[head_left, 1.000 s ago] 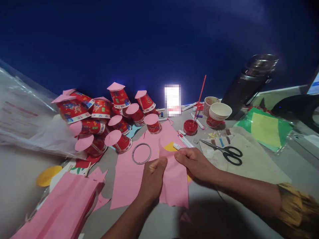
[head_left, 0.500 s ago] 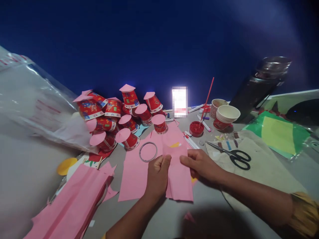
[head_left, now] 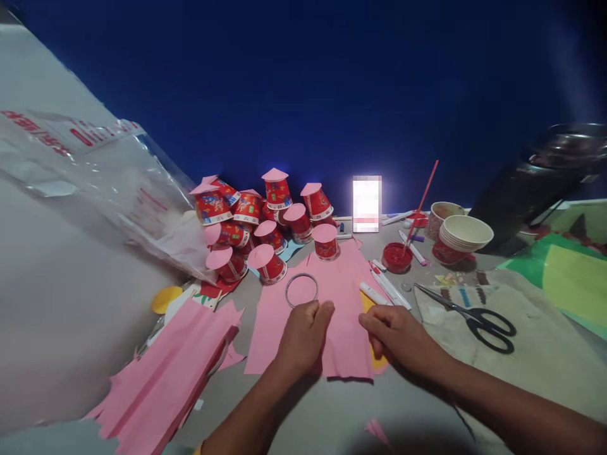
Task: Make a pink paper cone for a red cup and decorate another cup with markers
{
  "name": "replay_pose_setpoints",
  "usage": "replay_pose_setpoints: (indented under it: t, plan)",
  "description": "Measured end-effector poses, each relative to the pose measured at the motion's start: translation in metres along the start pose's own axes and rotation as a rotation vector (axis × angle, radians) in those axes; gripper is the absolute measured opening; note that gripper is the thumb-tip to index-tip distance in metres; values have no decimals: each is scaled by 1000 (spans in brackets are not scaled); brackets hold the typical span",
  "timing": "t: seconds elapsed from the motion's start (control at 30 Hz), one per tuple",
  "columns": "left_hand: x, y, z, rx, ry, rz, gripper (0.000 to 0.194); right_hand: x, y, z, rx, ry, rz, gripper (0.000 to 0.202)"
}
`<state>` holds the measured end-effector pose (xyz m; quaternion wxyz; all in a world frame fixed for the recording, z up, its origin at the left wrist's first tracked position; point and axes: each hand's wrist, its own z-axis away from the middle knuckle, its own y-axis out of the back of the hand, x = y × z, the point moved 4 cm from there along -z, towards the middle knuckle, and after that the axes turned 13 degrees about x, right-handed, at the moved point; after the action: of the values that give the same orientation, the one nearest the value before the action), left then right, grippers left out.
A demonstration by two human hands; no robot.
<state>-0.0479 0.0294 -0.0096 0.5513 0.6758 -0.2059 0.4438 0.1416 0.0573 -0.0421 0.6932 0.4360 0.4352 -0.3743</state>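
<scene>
My left hand (head_left: 306,336) is closed, thumb over fingers, at the left edge of a pink paper piece (head_left: 348,347). My right hand (head_left: 403,338) pinches at the paper's right edge. The piece lies over a larger pink sheet (head_left: 268,332), and its upper edge blends into that sheet. Just beyond my left hand a thin grey ring (head_left: 301,275) rests on the sheet. A bit of yellow paper (head_left: 378,361) shows beneath my right hand, with a white marker (head_left: 374,294) just behind it. One red cup with a pink paper top (head_left: 326,246) stands at the sheet's far end.
More red cups (head_left: 268,264) with pink tops are heaped at back left. Folded pink paper (head_left: 161,366) lies left. On the right are scissors (head_left: 474,316) on a cloth, a red paint pot (head_left: 397,258) with a brush, stacked paper cups (head_left: 462,237) and a dark flask (head_left: 516,183).
The view has turned left, so things sit farther right. The pink piece, earlier raised with a curved top edge, is now lower and flatter between my hands. A white marker has come into sight.
</scene>
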Motion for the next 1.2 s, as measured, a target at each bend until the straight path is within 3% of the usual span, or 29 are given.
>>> replay_pose_setpoints:
  t: [0.07, 0.13, 0.23, 0.3, 0.37, 0.43, 0.5, 0.6, 0.67, 0.73, 0.77, 0.83, 0.93, 1.03, 1.13, 1.2]
  plan:
    - [2, 25, -3, 73, -34, -178, 32, 0, 2, 0, 40, 20, 58, 49]
    - [5, 56, -4, 191, -82, -329, 33, 2, 2, -1, 64, 50, 131, 46]
    - [-2, 92, 4, 163, -62, -427, 38, 0, 2, -2, 74, 161, 298, 44]
    - [-10, 107, 12, 169, -79, -466, 39, -4, 1, -1, 60, 213, 416, 46]
    - [-14, 112, 19, 224, -202, -454, 35, -10, 2, 1, 54, 219, 518, 48]
    - [-14, 102, 22, 195, -373, -372, 27, -19, 6, 1, 69, 233, 607, 50]
    - [-10, 80, 23, 162, -600, -314, 21, -31, 16, -2, 108, 268, 675, 47]
    - [-2, 38, 22, 188, -940, -232, 33, -52, 53, -10, 214, 304, 881, 40]
    - [-6, 8, 17, 141, -1004, -277, 43, -64, 92, -14, 368, 269, 1010, 39]
    - [-17, -19, 13, 17, -1008, -407, 52, -75, 135, -15, 609, 251, 1097, 37]
    - [-23, -29, 11, -14, -1014, -450, 57, -78, 153, -16, 671, 244, 1131, 34]
    - [-37, -40, 9, -43, -979, -504, 65, -77, 177, -20, 672, 254, 1197, 29]
    - [-46, -40, 10, -48, -936, -455, 66, -68, 191, -30, 578, 210, 1329, 31]
    - [-33, -25, 12, -55, -846, -360, 56, -60, 191, -39, 478, 202, 1388, 30]
    - [12, -8, 12, -57, -761, -218, 47, -60, 191, -41, 450, 208, 1399, 26]
    - [53, -7, 7, -103, -698, -111, 41, -61, 191, -40, 453, 203, 1408, 26]
